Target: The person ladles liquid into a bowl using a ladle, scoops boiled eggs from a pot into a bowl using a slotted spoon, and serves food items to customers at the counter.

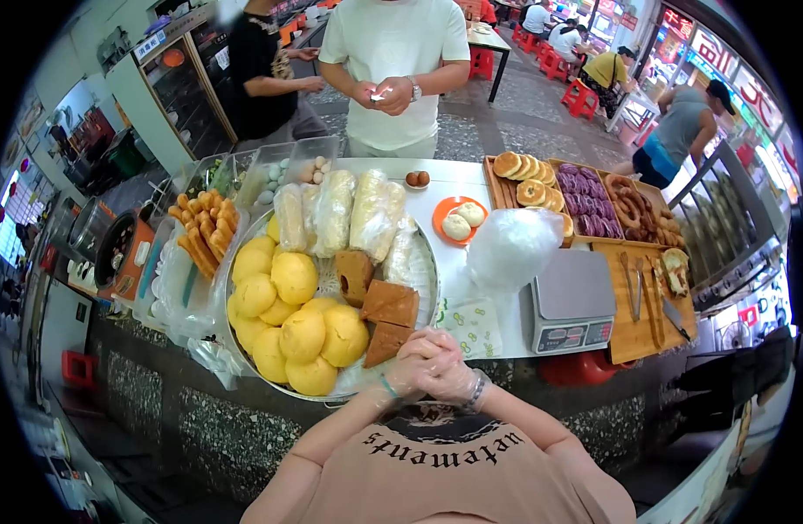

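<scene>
My left hand point(407, 374) and my right hand point(454, 367), both in clear plastic gloves, are clasped together with fingers interlaced at the counter's front edge. Nothing else shows between them. They are nearest to the brown square cakes point(391, 304) on a large round tray point(435, 293). Yellow buns point(312, 336) and plastic-wrapped rolls point(336, 210) share that tray. To the right of my hands lie a green-patterned cloth point(468, 327) and a grey scale point(573, 288). An orange plate point(442, 229) with two white buns is farther back, beside a clear plastic bag point(515, 249).
Fried dough sticks point(207, 229) stand at the left. Wooden trays of pancakes point(525, 168), purple rolls point(585, 201) and brown pastries are at the back right, above a board with tongs point(653, 306). A person in a white shirt point(392, 61) stands across the counter.
</scene>
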`<state>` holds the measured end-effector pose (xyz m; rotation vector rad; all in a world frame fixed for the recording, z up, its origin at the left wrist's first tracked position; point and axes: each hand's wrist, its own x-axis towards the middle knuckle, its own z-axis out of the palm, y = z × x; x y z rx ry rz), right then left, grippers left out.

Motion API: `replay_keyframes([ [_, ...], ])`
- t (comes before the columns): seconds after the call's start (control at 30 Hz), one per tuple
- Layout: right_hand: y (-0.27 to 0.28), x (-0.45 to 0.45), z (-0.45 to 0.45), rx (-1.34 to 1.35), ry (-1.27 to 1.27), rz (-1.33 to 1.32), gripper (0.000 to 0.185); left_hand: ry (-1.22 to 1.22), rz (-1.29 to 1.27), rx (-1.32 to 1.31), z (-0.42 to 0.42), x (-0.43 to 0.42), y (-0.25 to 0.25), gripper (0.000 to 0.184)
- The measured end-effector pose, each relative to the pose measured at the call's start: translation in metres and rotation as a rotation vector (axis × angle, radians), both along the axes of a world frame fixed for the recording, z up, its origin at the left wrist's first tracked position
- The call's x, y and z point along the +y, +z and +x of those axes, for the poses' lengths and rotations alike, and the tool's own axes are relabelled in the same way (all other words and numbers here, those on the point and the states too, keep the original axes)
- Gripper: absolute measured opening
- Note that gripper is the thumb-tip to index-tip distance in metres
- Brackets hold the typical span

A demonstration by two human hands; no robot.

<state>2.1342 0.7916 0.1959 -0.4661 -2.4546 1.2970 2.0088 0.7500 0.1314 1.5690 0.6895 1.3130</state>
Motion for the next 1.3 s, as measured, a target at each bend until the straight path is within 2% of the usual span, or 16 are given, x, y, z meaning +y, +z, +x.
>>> replay_keyframes([
  [0.07, -0.005, -0.003, -0.002, 0.177, -0.119, 0.069, 0.035, 0.093, 0.016, 0.015, 0.007, -0.003, 0.0, 0.028],
  [0.47, -0.013, -0.008, 0.003, 0.085, -0.127, 0.101, 0.033, 0.465, 0.262, -0.011, 0.027, -0.006, -0.028, 0.031],
  [0.57, -0.009, -0.005, 0.005, -0.005, -0.052, 0.076, 0.046, 0.371, 0.23, 0.039, 0.02, -0.005, -0.019, 0.029],
  [0.6, -0.009, -0.006, 0.005, -0.005, -0.051, 0.076, 0.046, 0.297, 0.179, 0.077, 0.015, -0.007, -0.008, 0.026],
  [0.7, -0.011, -0.008, 0.001, 0.065, -0.089, 0.124, 0.048, 0.323, 0.195, 0.165, 0.01, -0.009, 0.003, 0.026],
  [0.77, -0.014, -0.009, 0.0, 0.111, -0.113, 0.156, 0.05, 0.214, -0.028, 0.26, 0.006, -0.014, 0.017, 0.042],
  [0.8, -0.021, -0.009, 0.001, 0.11, -0.112, 0.156, 0.05, 0.216, -0.028, 0.259, 0.009, -0.015, 0.016, 0.042],
  [0.87, -0.037, -0.007, 0.005, 0.233, 0.005, -0.134, 0.072, 0.237, -0.205, 0.121, 0.015, -0.018, 0.007, 0.06],
  [0.9, -0.036, -0.006, 0.005, 0.233, 0.006, -0.133, 0.072, 0.245, -0.262, 0.073, 0.016, -0.018, 0.001, 0.066],
  [0.97, -0.033, -0.007, 0.004, 0.302, 0.026, -0.2, 0.09, 0.427, -0.081, 0.448, 0.013, -0.015, -0.01, 0.085],
  [1.0, -0.034, -0.007, 0.004, 0.302, 0.026, -0.2, 0.09, 0.489, -0.02, 0.572, 0.012, -0.015, -0.007, 0.092],
  [1.1, -0.031, -0.007, 0.004, 0.299, -0.162, -0.306, 0.089, 0.507, -0.34, 0.207, 0.005, -0.013, 0.035, 0.084],
  [1.17, -0.017, -0.009, 0.001, 0.504, -0.274, -0.712, 0.087, 0.886, 0.049, 0.518, -0.002, -0.006, 0.034, 0.063],
  [1.2, -0.017, -0.006, -0.003, 0.504, -0.276, -0.711, 0.087, 0.885, 0.05, 0.518, -0.002, -0.002, 0.041, 0.063],
  [1.27, -0.024, -0.002, -0.01, 0.619, -0.21, -1.136, 0.083, 0.939, 0.278, 0.583, -0.001, 0.001, 0.058, 0.049],
  [1.3, -0.036, 0.0, -0.012, 0.495, -0.127, -1.091, 0.077, 0.944, 0.339, 0.671, 0.003, 0.006, 0.057, 0.044],
])
